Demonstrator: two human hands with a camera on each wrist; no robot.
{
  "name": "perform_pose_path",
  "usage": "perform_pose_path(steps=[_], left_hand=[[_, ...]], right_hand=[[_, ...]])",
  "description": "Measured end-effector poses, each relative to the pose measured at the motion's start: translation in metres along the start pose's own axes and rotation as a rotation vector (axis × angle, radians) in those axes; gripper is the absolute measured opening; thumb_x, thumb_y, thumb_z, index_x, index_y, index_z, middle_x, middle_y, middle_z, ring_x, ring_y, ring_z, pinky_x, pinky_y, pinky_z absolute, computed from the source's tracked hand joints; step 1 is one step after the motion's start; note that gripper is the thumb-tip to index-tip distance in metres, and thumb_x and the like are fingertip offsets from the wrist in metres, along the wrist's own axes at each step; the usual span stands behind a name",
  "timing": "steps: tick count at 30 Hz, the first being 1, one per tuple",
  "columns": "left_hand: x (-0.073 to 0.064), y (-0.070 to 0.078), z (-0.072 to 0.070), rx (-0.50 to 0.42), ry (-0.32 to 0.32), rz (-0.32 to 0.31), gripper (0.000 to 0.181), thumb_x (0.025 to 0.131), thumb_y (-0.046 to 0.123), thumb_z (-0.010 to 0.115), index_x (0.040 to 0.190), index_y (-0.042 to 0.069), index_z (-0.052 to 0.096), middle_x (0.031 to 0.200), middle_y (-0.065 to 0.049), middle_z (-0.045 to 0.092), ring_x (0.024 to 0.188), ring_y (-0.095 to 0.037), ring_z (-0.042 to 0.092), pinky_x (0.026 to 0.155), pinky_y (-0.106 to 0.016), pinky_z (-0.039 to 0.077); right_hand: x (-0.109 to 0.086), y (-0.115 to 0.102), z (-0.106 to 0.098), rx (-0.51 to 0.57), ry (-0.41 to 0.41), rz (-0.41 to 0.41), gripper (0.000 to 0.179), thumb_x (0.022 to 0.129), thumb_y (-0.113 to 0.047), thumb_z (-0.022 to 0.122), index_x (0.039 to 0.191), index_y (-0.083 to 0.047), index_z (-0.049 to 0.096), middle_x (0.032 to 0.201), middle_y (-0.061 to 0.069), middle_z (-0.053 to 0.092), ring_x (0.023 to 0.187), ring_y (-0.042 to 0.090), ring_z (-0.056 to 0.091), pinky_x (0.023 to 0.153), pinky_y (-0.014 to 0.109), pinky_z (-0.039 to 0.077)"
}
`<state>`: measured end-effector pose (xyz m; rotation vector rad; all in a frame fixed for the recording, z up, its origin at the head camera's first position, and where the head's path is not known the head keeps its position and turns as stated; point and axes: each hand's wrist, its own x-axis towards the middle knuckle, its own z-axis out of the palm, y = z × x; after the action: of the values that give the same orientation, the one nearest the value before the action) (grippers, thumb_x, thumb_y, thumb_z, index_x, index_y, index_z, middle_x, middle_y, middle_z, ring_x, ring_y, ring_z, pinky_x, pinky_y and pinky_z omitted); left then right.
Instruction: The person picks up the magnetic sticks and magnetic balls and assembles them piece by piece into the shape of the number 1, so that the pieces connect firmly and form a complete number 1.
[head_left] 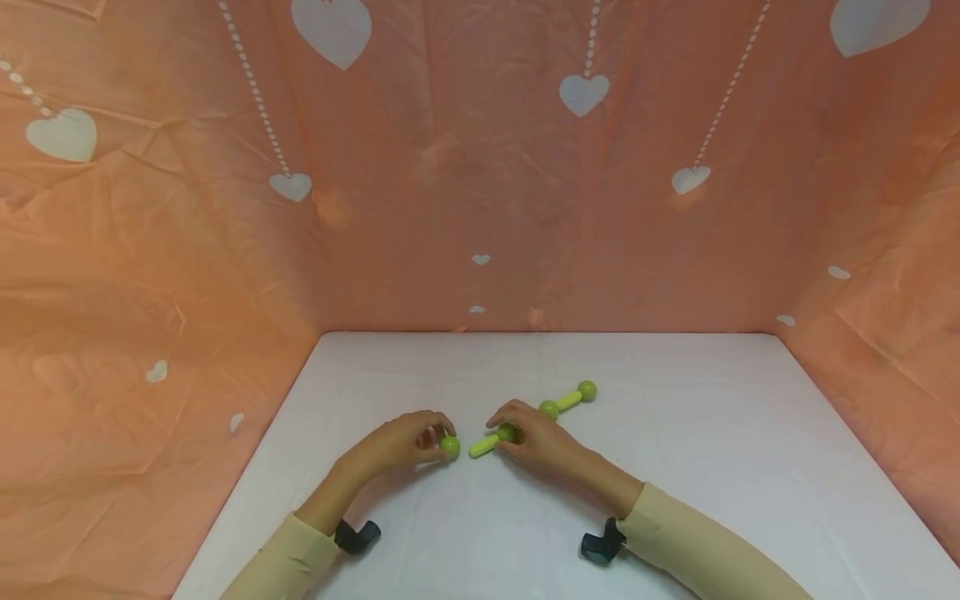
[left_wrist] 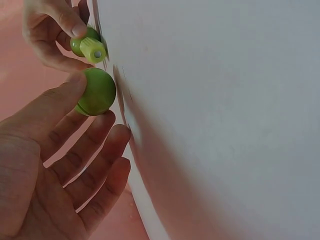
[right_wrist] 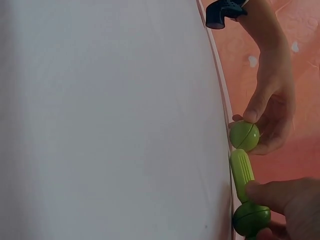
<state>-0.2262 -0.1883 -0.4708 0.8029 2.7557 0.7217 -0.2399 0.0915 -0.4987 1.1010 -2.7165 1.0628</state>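
Note:
My left hand pinches a loose green ball between thumb and fingertips; a seam runs round the ball. The other fingers stay spread, as the left wrist view shows. To its right, a light green rod points at the ball across a small gap. A small silvery disc sits in the rod's end in the left wrist view. My right hand grips the rod and the darker green ball on its far end. Behind that hand, another rod lies between two green balls; my hand hides whether both pieces join.
A white tabletop spreads under both hands. Orange sheeting with pale hearts rises along its back and sides. Each wrist wears a dark camera mount, one on the left and one on the right.

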Motion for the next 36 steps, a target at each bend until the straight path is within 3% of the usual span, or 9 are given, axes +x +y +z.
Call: perform_pose_path(steps=[9,17,36], left_hand=[[-0.001,0.006,0.001,-0.015,-0.019,0.008,0.029,0.084,0.034,0.073,0.11,0.031,0.062,0.094,0.015,0.06,0.087,-0.006,0.056,0.076,-0.027,0.048],[-0.002,0.008,0.001,-0.024,-0.03,0.017,0.03,0.084,0.035,0.073,0.111,0.033,0.061,0.095,0.015,0.06,0.089,-0.008,0.057,0.077,-0.028,0.048],[-0.001,0.008,0.004,-0.022,-0.038,0.042,0.03,0.083,0.033,0.074,0.11,0.031,0.061,0.093,0.015,0.06,0.084,-0.008,0.058,0.073,-0.023,0.047]], right_hand=[[0.001,-0.002,0.005,-0.066,-0.034,0.079,0.027,0.088,-0.025,0.069,0.114,-0.024,0.066,0.114,-0.01,0.058,0.096,0.003,0.056,0.087,0.026,0.049],[0.001,-0.002,0.007,-0.098,-0.032,0.093,0.021,0.09,-0.026,0.068,0.11,-0.026,0.067,0.113,-0.011,0.057,0.096,0.002,0.056,0.086,0.026,0.049],[0.001,-0.001,0.008,0.015,-0.018,0.126,0.018,0.088,-0.023,0.07,0.105,-0.028,0.068,0.105,-0.013,0.058,0.096,0.003,0.055,0.086,0.026,0.048]])
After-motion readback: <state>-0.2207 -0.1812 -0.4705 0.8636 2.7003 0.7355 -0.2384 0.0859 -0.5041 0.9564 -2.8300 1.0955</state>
